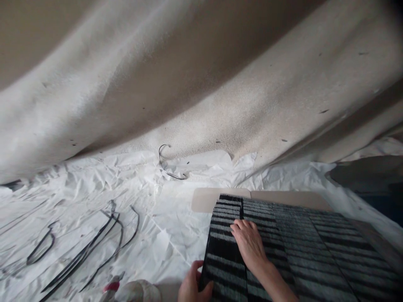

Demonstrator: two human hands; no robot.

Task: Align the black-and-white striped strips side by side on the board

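Several black-and-grey striped pieces with a carpet-like surface lie side by side at lower right. The leftmost is a narrow striped strip [222, 247], with a dark seam along its right side. My left hand [193, 283] holds the strip's near left edge, its thumb at the top and its fingers curled around the side. Over the seam lies my right hand [248, 243], fingers bent and close together on the strip; its fingertips are partly hidden. To the right, the wider striped pieces [299, 243] run toward the frame edge, under my right forearm.
Crumpled white sheeting [151, 247] covers the floor. Thin black strips [91, 247] lie loose at left, and a curved black strip [162, 161] lies further back. Behind hangs a beige draped cloth [176, 92]. Flat beige board [204, 199] shows beyond the striped pieces.
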